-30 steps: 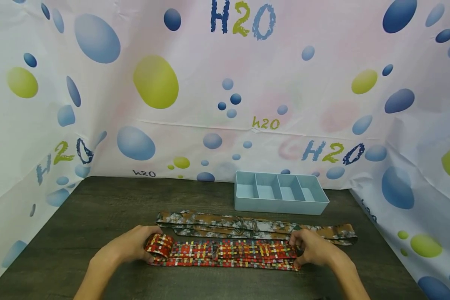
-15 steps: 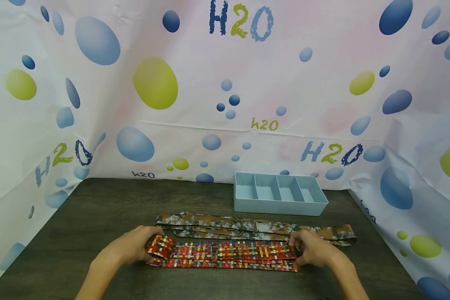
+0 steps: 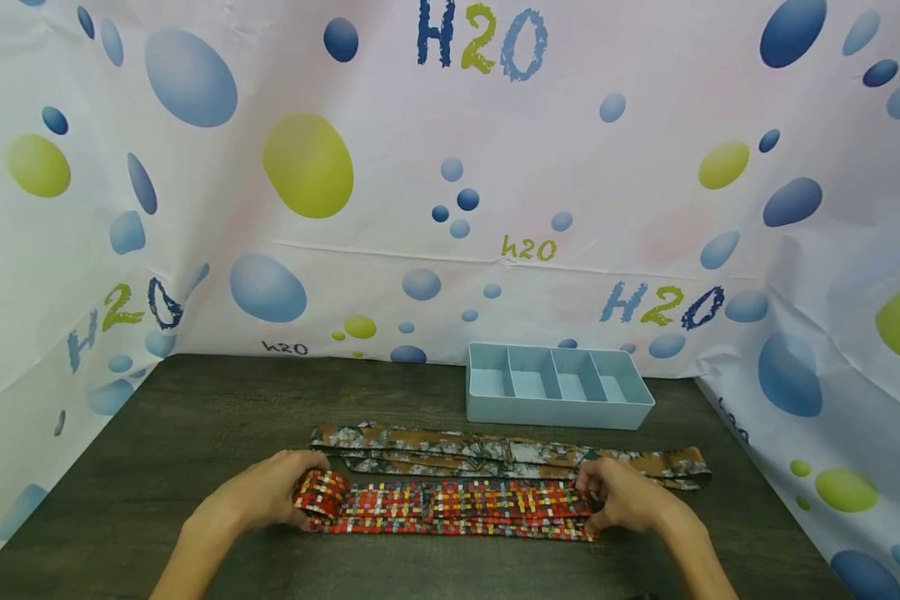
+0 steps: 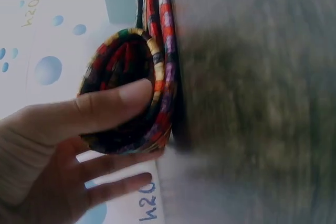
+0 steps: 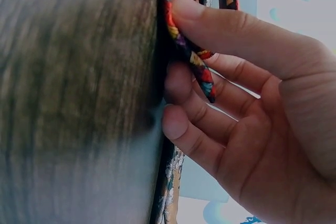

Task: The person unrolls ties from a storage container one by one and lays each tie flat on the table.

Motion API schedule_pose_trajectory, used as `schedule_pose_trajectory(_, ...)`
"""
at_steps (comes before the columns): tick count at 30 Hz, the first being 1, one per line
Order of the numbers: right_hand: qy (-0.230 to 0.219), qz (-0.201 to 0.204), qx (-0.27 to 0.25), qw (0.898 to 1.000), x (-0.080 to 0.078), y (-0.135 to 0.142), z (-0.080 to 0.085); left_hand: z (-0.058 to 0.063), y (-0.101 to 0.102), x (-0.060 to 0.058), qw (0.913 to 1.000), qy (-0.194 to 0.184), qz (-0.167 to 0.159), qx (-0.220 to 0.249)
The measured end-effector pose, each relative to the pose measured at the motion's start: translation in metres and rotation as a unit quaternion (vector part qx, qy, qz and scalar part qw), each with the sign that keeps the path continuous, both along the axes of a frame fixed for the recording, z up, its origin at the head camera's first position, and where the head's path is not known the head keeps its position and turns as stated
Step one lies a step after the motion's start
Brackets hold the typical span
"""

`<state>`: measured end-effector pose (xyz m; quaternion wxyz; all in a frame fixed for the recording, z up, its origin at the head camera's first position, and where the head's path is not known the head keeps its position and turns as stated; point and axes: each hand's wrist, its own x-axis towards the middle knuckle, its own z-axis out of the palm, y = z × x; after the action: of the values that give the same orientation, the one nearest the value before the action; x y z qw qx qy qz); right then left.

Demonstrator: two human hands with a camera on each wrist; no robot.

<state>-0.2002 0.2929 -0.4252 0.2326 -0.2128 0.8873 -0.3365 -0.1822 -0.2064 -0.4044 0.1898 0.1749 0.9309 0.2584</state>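
A red multicoloured checked necktie (image 3: 506, 502) lies folded lengthwise on the dark table, its left end turned into a loose roll (image 3: 321, 493). My left hand (image 3: 264, 490) grips that roll; in the left wrist view the thumb (image 4: 113, 109) lies across the roll's open side, with fingers beyond it. At the opposite end, my right hand (image 3: 630, 496) holds the folded tie. The right wrist view has the thumb (image 5: 226, 24) on the tie's edge (image 5: 191, 56) and the other fingers curled behind. A brown and grey mottled necktie (image 3: 450, 446) lies folded just behind the red one.
Toward the back right of the table (image 3: 217, 417) stands a light blue tray (image 3: 555, 410) with several compartments. A white sheet (image 3: 390, 250) printed with blue and green spots hangs at the back and along both sides.
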Motion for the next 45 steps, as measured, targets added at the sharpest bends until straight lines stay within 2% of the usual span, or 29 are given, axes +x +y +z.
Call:
schedule_pose_trajectory(3,0.007,-0.001,0.002,1.0,-0.001,-0.001,0.0,0.0,0.001,0.0,0.9989,0.02,-0.035,0.023)
schedule_pose_trajectory(8,0.012,0.001,0.0,1.0,-0.001,-0.001,0.0,0.002,-0.001,-0.001,0.9961,0.017,-0.057,0.065)
schedule_pose_trajectory(11,0.01,0.0,-0.001,1.0,-0.001,-0.001,0.001,0.007,-0.009,0.001,0.9954,0.029,-0.055,0.073)
schedule_pose_trajectory(17,0.01,0.002,0.003,1.0,-0.001,0.0,0.001,0.01,-0.035,0.008,0.9964,0.071,-0.031,0.034)
schedule_pose_trajectory(23,-0.002,-0.004,0.004,1.0,-0.001,0.001,0.001,0.003,-0.062,0.008,0.9972,0.062,-0.02,0.038)
schedule_pose_trajectory(27,-0.002,-0.004,0.001,1.0,-0.001,0.002,0.0,-0.011,-0.078,0.002,0.9985,0.042,-0.017,0.029)
schedule_pose_trajectory(30,-0.002,-0.001,-0.002,1.0,-0.001,0.002,0.0,-0.028,-0.089,-0.004,0.9991,0.026,-0.016,0.028)
schedule_pose_trajectory(31,-0.002,0.0,-0.004,1.0,-0.001,0.002,0.0,-0.035,-0.093,-0.006,0.999,0.024,-0.02,0.031)
schedule_pose_trajectory(35,-0.005,0.0,-0.011,1.0,-0.001,0.002,0.0,-0.069,-0.109,-0.019,0.9988,-0.003,0.002,0.049)
schedule_pose_trajectory(38,-0.006,-0.001,-0.012,1.0,-0.001,0.002,0.0,-0.093,-0.123,-0.029,0.9994,0.002,0.008,0.033)
schedule_pose_trajectory(43,-0.005,-0.002,-0.008,1.0,-0.001,0.002,0.0,-0.096,-0.122,-0.03,0.9998,0.015,0.0,0.014)
schedule_pose_trajectory(45,-0.005,0.0,-0.007,1.0,-0.001,0.002,0.0,-0.094,-0.12,-0.03,0.9999,0.006,0.003,0.015)
